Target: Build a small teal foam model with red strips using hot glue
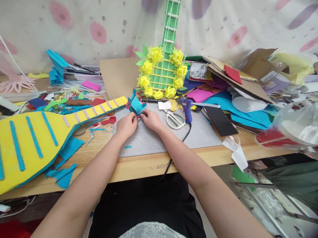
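My left hand (126,124) and my right hand (150,119) meet over a grey cutting mat (158,136) on the wooden table. Both are pinched on a small teal foam piece (136,105) with red bits at its base. The folded piece stands up just beyond my fingertips. A yellow foam guitar shape (27,140) with teal stripes lies to the left, its neck ending beside the piece.
White-handled scissors (175,119) and a purple glue gun (187,110) lie right of my hands, then a black phone (220,121). A green guitar with yellow flowers (164,67) leans at the back. Foam scraps, cardboard and a plastic bag (297,128) crowd both sides.
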A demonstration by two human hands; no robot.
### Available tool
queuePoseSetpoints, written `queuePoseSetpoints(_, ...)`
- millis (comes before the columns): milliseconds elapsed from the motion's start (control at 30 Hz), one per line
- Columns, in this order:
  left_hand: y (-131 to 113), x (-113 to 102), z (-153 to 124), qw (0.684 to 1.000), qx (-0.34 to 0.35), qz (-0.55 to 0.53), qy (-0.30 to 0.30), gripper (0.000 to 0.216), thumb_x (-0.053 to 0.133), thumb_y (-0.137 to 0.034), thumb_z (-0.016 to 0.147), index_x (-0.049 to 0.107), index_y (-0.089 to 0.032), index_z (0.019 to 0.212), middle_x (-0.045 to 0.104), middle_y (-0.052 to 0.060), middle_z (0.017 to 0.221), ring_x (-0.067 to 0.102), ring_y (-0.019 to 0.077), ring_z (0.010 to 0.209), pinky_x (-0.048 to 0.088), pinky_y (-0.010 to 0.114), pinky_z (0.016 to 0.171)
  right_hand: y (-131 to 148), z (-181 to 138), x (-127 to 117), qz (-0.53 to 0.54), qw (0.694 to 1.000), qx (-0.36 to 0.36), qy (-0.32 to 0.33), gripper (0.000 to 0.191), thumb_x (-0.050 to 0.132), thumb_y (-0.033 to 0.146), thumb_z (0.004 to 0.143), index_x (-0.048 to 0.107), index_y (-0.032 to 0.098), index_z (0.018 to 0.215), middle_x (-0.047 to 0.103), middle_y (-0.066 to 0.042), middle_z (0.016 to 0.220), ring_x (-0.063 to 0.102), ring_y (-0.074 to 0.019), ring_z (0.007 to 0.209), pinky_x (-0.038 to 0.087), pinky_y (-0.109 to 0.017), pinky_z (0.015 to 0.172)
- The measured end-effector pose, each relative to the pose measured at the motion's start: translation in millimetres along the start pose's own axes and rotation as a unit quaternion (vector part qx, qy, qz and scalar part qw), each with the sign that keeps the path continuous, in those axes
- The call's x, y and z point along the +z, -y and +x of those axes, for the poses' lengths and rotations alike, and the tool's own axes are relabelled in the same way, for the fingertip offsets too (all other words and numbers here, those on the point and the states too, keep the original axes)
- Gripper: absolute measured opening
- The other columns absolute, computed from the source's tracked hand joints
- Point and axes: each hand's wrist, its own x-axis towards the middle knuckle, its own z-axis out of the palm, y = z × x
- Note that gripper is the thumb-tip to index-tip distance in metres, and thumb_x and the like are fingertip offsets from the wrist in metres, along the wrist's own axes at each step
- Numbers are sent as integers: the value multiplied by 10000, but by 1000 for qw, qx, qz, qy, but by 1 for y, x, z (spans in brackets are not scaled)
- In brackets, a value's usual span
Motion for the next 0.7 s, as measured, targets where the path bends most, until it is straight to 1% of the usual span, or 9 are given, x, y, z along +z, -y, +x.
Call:
queuePoseSetpoints(200,1,1,0,1000,8,9,-7,258,357,-318,848,580,-250,958,683,40,907,626,229,858,389,301,653,-3,1,1,10,1000,-5,-4,187,476,207,855,645,166,923,684,-43,916,597,-164,831,409,-252,718)
queuePoseSetpoints(333,0,1,2,1000,1,12,1,265,356,-323,849,583,-254,966,687,42,925,628,237,878,391,305,654,-2,0,0,12,1000,-9,2,190,470,204,860,634,160,947,676,-52,939,589,-167,853,412,-260,743)
queuePoseSetpoints(467,-3,2,4,1000,-11,8,2,276,357,-338,855,590,-259,979,690,45,971,628,250,907,402,316,669,-1,-1,-1,23,1000,-10,-5,205,458,167,853,619,158,980,660,-54,968,576,-163,874,411,-262,768)
queuePoseSetpoints(567,-3,2,5,1000,-19,-4,-3,274,364,-355,857,594,-257,968,692,41,976,625,248,917,408,317,680,-3,-2,-2,37,999,-10,-10,212,453,159,846,620,163,977,655,-45,924,570,-160,842,409,-264,766)
queuePoseSetpoints(700,-2,0,2,999,-23,-34,-9,230,387,-338,847,590,-261,923,700,14,920,628,212,870,403,297,679,-7,-3,-5,53,998,0,-17,226,456,152,831,603,170,1001,650,-24,852,562,-153,779,406,-262,735)
